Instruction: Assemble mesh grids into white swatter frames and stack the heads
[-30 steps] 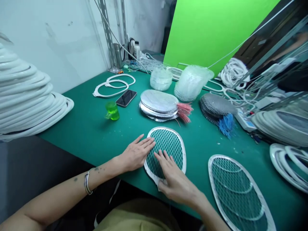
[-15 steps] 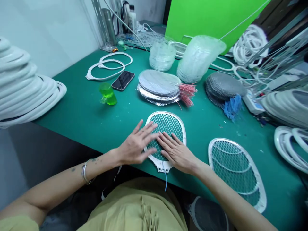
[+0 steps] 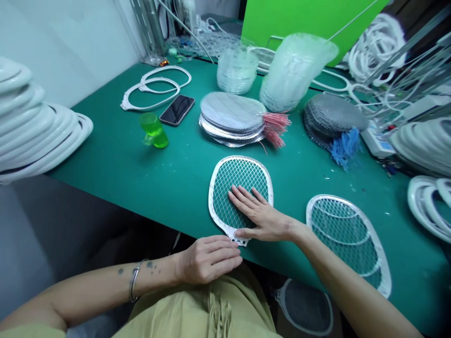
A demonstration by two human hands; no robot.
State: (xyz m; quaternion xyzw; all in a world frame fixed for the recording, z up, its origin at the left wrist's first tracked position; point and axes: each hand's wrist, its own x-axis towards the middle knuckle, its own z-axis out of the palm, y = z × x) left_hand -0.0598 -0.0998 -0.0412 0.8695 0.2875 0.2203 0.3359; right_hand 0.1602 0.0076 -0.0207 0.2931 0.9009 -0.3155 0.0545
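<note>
A white mosquito-swatter racket frame (image 3: 212, 190) with a diamond grid lies flat near the table's front edge, its holed tab (image 3: 241, 242) pointing at me. My right hand (image 3: 259, 213) lies flat over the grid's right part, fingers stretched, its thumb near the tab. Just below the tab, my left hand (image 3: 211, 258) is closed with its fingers together. What those fingers hold, if anything, is hidden; the blue wire from the tab is out of sight now. On the right, another white racket frame (image 3: 382, 270) with curved ribs lies on the table.
Behind the frame sits a stack of metal mesh sheets (image 3: 232, 110) with red wires. A dark mesh stack (image 3: 333, 115) with blue wires is farther right. A phone (image 3: 178, 110), a green cup (image 3: 154, 131) and stacked white frames (image 3: 38, 136) are on the left.
My left hand has left the grid and come down towards me to the tab, its fingers closing together. The blue wire has gone from view. My right hand stays on the grid.
</note>
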